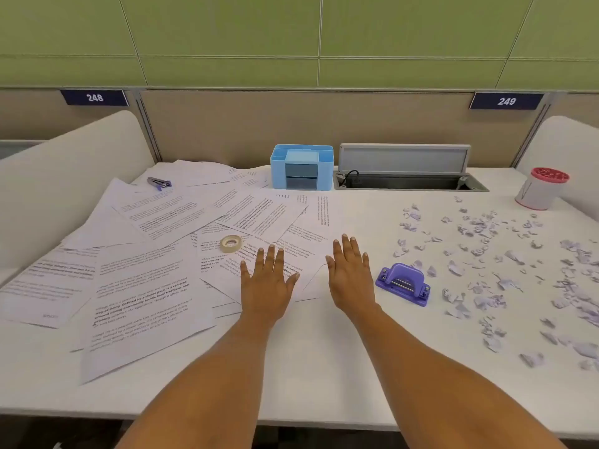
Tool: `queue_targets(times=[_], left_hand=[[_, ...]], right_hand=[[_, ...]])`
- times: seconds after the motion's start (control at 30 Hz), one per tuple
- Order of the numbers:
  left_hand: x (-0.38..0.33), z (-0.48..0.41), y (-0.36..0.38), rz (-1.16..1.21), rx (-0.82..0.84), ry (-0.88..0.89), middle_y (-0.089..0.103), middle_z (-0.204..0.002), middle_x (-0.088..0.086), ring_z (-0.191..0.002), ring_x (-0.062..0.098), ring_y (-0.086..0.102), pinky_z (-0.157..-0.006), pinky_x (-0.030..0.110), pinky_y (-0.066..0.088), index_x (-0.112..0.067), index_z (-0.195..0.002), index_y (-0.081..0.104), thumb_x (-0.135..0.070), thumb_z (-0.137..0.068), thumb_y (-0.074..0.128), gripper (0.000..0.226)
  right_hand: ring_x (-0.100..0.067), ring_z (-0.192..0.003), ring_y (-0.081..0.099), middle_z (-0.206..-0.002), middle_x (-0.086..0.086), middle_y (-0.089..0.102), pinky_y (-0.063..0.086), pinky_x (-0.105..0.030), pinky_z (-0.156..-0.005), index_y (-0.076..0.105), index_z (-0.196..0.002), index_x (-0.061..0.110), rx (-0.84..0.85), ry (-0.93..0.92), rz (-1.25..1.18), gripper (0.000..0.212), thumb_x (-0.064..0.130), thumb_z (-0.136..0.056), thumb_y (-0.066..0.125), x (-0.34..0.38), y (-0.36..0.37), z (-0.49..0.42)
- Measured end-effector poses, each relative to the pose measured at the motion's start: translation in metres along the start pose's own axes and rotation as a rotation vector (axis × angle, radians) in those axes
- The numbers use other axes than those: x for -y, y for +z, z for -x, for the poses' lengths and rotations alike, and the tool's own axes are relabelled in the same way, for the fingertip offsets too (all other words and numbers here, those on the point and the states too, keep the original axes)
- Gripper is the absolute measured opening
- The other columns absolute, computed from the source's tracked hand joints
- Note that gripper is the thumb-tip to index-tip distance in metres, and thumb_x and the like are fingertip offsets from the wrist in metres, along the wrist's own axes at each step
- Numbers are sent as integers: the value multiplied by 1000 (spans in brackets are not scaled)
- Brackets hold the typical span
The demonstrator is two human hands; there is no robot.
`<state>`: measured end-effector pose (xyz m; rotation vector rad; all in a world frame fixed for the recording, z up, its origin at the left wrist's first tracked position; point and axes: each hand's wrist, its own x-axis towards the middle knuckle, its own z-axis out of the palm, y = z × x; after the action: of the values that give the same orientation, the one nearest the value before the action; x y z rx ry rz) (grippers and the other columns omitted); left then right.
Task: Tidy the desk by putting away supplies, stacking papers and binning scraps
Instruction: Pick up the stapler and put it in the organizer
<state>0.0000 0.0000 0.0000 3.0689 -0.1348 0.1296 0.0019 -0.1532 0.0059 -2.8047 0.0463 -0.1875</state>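
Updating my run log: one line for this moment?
left hand: open over papers; right hand: open; tape roll: on papers; hole punch: beside right hand; scraps: unbinned

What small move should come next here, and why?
Probably reach the left hand to the tape roll and lift it off. It sits on the loose sheets close by that hand's fingertips and would hinder stacking them. Left and right hand both lie open and empty; the blue organizer at the back looks a fitting place for it.
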Motion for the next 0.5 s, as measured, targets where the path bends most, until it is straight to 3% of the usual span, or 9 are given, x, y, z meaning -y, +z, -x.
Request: queue_targets(times=[0.23, 0.5], left_hand=[[3, -3, 6, -13, 11, -26, 2, -158, 5, -146, 24, 3, -115, 49, 7, -19, -150, 1, -52, -97, 15, 64], [18, -19, 6, 60, -2, -105, 28, -150, 5, -135, 21, 34, -105, 41, 34, -14, -144, 23, -39, -98, 35, 54]], right_hand=[[-21, -146, -8, -158, -3, -5, -4, -45, -116, 6, -150, 19, 86, 13, 83, 56, 43, -100, 17, -4, 1, -3], [-18, -142, 17, -152, 0, 25, 10, -46, -116, 38, -137, 20, 28, -82, 27, 40, 30, -99, 37, -8, 3, -24]])
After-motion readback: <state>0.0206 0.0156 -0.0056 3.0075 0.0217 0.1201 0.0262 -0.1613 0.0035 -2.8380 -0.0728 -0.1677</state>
